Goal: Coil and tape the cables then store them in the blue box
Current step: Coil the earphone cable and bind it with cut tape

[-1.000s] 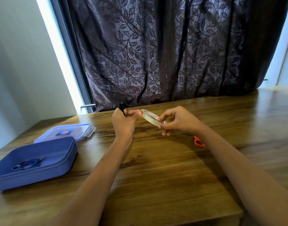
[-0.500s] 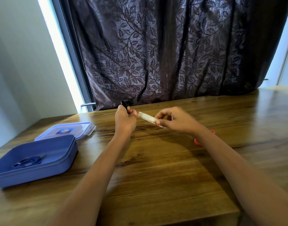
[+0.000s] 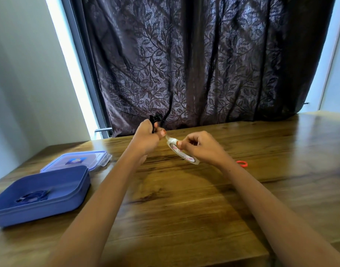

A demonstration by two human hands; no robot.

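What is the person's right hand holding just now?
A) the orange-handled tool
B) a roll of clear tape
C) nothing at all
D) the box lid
B: the right hand grips the tape roll, while the orange-handled tool lies on the table beyond it.

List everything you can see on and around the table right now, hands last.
blue box: one, blue, open, table's left side
coiled cable: one, looks blue, inside the blue box
lid: one, clear with blue rim, flat behind the box
black cable: one, black, bunched in the left hand
tape roll: one, clear with red print, in the right hand
orange loop: one, orange, on the table beside the right wrist, partly hidden
table: one, brown wood
curtain: one, dark, leaf-patterned, behind the table
left hand: grips black cable
right hand: pinches tape roll
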